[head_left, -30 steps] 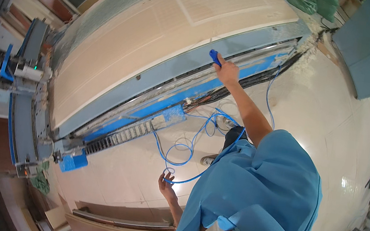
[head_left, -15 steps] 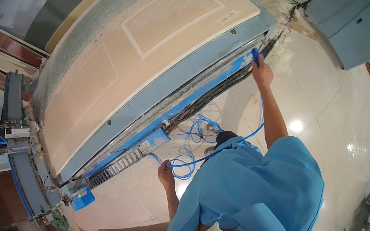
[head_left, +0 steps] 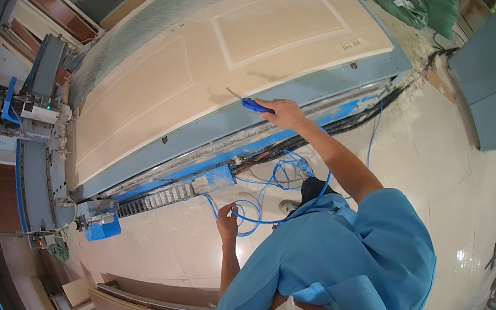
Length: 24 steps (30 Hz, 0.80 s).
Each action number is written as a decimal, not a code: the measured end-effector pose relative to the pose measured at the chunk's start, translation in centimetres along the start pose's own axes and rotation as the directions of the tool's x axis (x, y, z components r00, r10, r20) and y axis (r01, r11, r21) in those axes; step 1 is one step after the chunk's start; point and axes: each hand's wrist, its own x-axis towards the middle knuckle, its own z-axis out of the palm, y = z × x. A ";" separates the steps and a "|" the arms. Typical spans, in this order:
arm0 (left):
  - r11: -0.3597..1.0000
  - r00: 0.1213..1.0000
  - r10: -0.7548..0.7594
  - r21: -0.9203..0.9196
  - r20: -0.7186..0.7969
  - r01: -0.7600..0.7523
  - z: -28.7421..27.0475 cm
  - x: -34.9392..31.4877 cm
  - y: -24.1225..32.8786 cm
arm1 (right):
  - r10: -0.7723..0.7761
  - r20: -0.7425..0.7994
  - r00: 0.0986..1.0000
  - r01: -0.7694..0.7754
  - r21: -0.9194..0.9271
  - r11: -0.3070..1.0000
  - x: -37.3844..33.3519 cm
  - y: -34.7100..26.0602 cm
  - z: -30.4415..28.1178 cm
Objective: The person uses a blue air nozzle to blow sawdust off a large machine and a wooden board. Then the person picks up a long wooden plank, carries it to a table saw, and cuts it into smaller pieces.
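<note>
Holding the blue plastic air gun with a thin, straight metal nozzle, my right hand is closed round its grip; whether the trigger is pressed I cannot tell. The gun lies to the left of that hand, above the near edge of the wide, pale beige board with rectangular outlines. Its long axis runs leftward and slightly away from me, the nozzle tip pointing inward over the board, whose own length slants from near left to far right. I cannot see the tip touching the surface. The board rests on the grey-blue metal machine bed, beyond both hands, and my right hand is clearly the nearer to it. My left hand, lower and closer to my body, has its fingers curled narrowly on the thin, glossy blue hose, which loops beside it and rises toward my right forearm.
</note>
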 end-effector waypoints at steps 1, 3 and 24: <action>0.998 0.998 -0.065 0.025 -0.012 0.065 0.1 -0.3 0.3 | 0.032 -0.020 0.999 -0.033 -0.032 0.999 1.1 0.1 0.1; 0.995 0.994 -0.103 0.004 -0.044 0.103 0.2 -0.6 1.1 | 0.116 0.010 0.993 -0.115 -0.093 0.989 3.5 1.8 0.0; 0.872 0.834 -0.490 -0.147 -0.253 0.468 6.4 4.0 22.6 | 0.458 0.475 0.751 -0.479 0.870 -0.117 40.2 13.0 3.0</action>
